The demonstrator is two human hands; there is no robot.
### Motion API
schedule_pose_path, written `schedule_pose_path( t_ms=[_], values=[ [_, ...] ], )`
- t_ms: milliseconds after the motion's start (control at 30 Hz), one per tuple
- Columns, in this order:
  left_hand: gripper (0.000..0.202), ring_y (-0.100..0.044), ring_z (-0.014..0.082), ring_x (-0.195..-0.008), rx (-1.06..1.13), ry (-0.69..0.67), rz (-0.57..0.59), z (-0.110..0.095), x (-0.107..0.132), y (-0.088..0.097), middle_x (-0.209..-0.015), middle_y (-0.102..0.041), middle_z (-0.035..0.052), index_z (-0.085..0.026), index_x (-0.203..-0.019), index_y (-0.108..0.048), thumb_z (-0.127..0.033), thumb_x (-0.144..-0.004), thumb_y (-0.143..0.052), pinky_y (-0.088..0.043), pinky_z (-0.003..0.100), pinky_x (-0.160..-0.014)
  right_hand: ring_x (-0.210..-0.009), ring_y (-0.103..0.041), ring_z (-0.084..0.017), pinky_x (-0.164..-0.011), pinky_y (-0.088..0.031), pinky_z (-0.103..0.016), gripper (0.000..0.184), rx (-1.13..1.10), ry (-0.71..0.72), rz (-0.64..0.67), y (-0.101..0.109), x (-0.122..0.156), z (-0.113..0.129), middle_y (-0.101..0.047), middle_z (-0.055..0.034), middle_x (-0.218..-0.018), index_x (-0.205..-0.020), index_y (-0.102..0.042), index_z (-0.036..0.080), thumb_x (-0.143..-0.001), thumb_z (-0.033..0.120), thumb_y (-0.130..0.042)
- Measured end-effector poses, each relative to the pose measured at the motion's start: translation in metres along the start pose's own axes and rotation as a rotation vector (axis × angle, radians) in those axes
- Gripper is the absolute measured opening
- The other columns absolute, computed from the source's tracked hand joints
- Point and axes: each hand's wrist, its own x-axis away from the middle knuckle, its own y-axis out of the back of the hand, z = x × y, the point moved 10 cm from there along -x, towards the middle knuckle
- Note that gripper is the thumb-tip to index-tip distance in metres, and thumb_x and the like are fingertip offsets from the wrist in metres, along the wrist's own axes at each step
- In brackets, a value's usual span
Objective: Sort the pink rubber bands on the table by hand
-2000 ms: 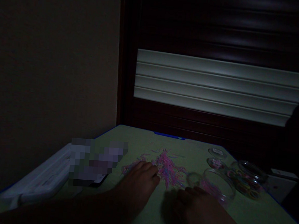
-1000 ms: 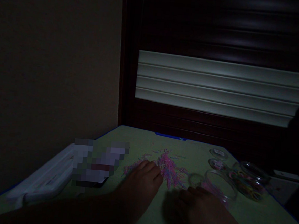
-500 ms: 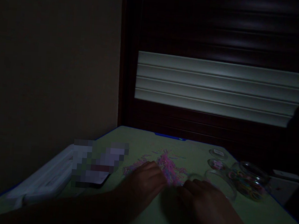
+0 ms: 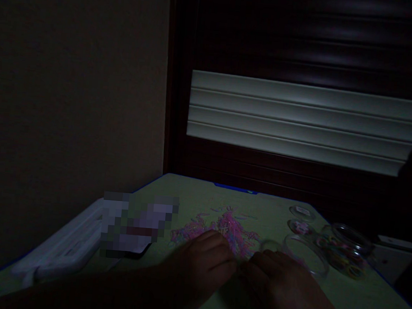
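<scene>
A loose heap of thin pink and pale blue rubber bands (image 4: 226,232) lies on the green tabletop (image 4: 188,196). My left hand (image 4: 201,261) rests at the heap's near edge, with its fingers curled over the bands. My right hand (image 4: 274,279) lies just to the right, its fingertips almost meeting those of my left hand at the heap. The dim light hides whether either hand pinches any bands. A clear glass jar (image 4: 305,255) lies on its side just beyond my right hand.
A second glass jar of mixed bands (image 4: 343,253) lies at the right, near round lids (image 4: 301,212). A white plastic case (image 4: 66,246) and a pixelated object (image 4: 136,225) sit at the left. A wall and a dark shutter bound the far sides.
Both hands have slid toward each other and closed in on the near edge of the heap. Their fingertips were well apart before and now nearly meet.
</scene>
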Motion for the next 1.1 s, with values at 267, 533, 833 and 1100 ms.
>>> schedule_pose_path(
  t_ms=[267, 533, 833, 1100],
  values=[
    [0.026, -0.046, 0.0165, -0.075, 0.012, 0.009, -0.034, 0.0, 0.001, -0.002, -0.075, -0.054, 0.0057, -0.013, -0.077, -0.053, -0.011, -0.092, -0.032, -0.039, 0.032, -0.07, -0.051, -0.044, -0.012, -0.05, -0.024, -0.027, 0.027, 0.014, 0.017, -0.004, 0.002, -0.001, 0.004, -0.052, 0.0053, -0.058, -0.063, -0.048, 0.021, -0.055, -0.002, -0.059],
    [0.021, -0.046, 0.0166, -0.072, 0.023, -0.066, -0.079, -0.003, 0.0, 0.002, -0.073, -0.053, 0.006, -0.011, -0.079, -0.054, -0.01, -0.09, -0.036, -0.039, 0.032, -0.066, -0.049, -0.044, -0.011, -0.049, -0.025, -0.026, 0.029, 0.019, 0.034, -0.057, 0.012, -0.003, 0.009, -0.052, 0.0061, -0.056, -0.062, -0.049, 0.021, -0.05, -0.004, -0.059],
    [0.02, -0.047, 0.0163, -0.073, -0.001, -0.044, -0.067, -0.002, 0.002, 0.001, -0.074, -0.053, 0.0053, -0.012, -0.075, -0.052, -0.009, -0.089, -0.038, -0.039, 0.032, -0.068, -0.048, -0.042, -0.011, -0.048, -0.024, -0.025, 0.029, -0.005, 0.008, -0.059, 0.013, -0.002, 0.004, -0.051, 0.0061, -0.056, -0.062, -0.049, 0.021, -0.051, -0.005, -0.055],
    [0.017, -0.047, 0.0161, -0.073, 0.015, -0.018, -0.088, 0.001, 0.0, 0.004, -0.073, -0.053, 0.0052, -0.011, -0.078, -0.054, -0.008, -0.088, -0.04, -0.039, 0.031, -0.067, -0.051, -0.044, -0.012, -0.05, -0.024, -0.026, 0.029, 0.028, -0.07, -0.034, 0.011, -0.001, -0.007, -0.051, 0.0047, -0.058, -0.061, -0.049, 0.021, -0.052, -0.005, -0.056]
  ],
)
